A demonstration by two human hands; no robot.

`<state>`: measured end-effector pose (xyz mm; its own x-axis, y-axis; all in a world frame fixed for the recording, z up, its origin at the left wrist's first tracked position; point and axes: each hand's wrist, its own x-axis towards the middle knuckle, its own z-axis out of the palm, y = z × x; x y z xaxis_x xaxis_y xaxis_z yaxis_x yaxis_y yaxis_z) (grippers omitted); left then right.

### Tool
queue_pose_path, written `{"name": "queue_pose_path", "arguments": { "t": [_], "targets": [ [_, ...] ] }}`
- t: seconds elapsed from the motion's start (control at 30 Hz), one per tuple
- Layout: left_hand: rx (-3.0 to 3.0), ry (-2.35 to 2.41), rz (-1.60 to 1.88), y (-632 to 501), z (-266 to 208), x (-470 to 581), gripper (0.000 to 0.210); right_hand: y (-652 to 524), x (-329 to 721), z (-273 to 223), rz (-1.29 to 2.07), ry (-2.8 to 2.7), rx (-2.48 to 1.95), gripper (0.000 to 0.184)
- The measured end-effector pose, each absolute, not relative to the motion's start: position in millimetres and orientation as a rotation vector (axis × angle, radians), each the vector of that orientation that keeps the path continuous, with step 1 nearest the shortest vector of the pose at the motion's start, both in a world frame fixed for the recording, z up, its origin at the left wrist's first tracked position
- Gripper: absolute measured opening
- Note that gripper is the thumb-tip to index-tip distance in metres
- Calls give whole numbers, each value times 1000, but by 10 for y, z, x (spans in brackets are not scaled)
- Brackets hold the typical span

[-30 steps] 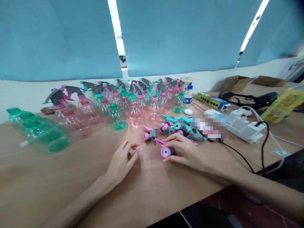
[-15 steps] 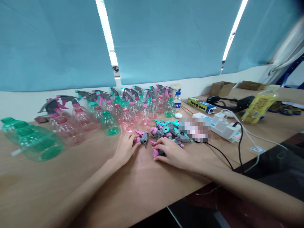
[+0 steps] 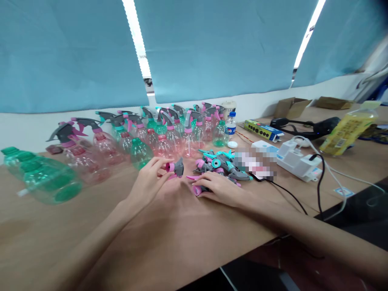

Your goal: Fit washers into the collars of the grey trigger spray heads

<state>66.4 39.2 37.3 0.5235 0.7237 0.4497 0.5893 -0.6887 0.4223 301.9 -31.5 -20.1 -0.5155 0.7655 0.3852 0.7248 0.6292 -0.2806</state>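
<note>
Between the fingertips of my left hand (image 3: 150, 176) is a grey and pink spray head (image 3: 179, 167), held just above the table. My right hand (image 3: 220, 188) is closed round another spray head (image 3: 197, 190), its pink collar facing left and most of its grey body hidden under my fingers. Right behind that hand lies a heap of loose spray heads (image 3: 222, 163) in grey, pink and turquoise. Beyond my left hand stand a green bottle (image 3: 141, 152) without a spray head and a red-tinted bottle (image 3: 164, 146), also without one.
Several clear pink bottles (image 3: 109, 150) and green ones (image 3: 48, 178) line the back and left, many topped with spray heads. Rightward are a blurred-out item (image 3: 256, 165), a white power strip (image 3: 298, 161) with cables, a black headset (image 3: 306, 127) and a yellow drink bottle (image 3: 348, 129).
My left hand has moved a little left and up, lifting its spray head and turning it. The right hand still holds its spray head, barely shifted. The view has turned slightly.
</note>
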Motion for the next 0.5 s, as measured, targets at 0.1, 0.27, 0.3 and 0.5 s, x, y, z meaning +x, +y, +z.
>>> {"name": "queue_pose_path", "arguments": {
  "t": [0.1,0.27,0.3,0.5],
  "targets": [
    [2583,1069,928,264,508,691,24,-323,3031,-252,60,-2347,-1163,25],
    [2625,1038,912,73,617,725,21,-400,2996,-207,91,-2324,-1199,26],
    [2625,1034,891,51,625,729,20,-422,2994,-182,97,-2319,-1208,26],
    [2606,945,710,25,613,744,26,-545,3026,4,49,-2084,-1191,19]
  ]
}}
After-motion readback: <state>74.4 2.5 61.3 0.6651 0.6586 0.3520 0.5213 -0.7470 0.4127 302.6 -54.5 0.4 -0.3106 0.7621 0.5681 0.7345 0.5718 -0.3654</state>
